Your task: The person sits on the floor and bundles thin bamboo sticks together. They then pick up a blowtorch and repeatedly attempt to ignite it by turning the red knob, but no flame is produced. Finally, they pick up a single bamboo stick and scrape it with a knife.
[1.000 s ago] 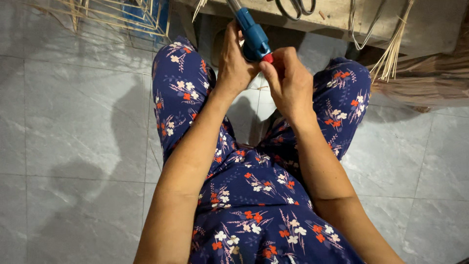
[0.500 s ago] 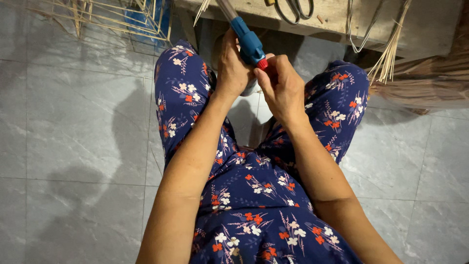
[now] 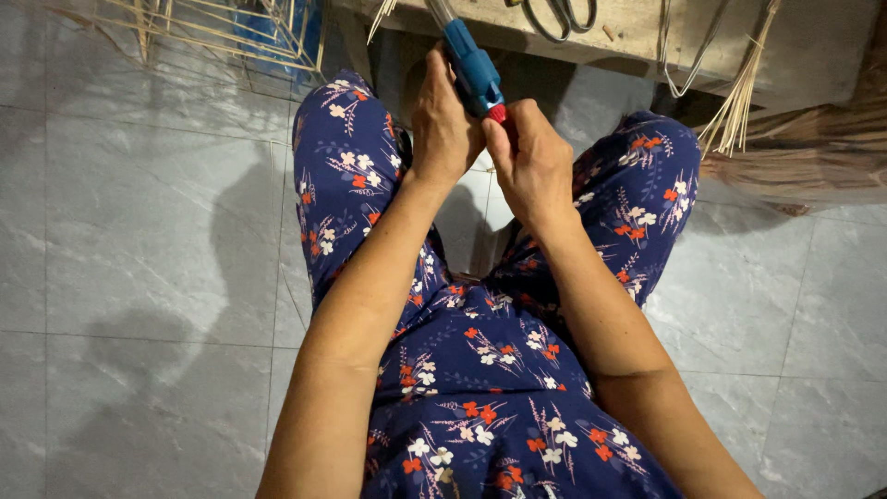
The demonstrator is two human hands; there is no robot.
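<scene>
Blue glue gun (image 3: 473, 66) sits clamped in my left hand (image 3: 443, 129), my right hand (image 3: 531, 157) pressed against it at four o'clock; I judge I'm readying it, and next comes steady aiming.

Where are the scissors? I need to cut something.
Head view: the scissors lie at the top edge on the wooden bench, just right of the blue tool in both hands.
</scene>
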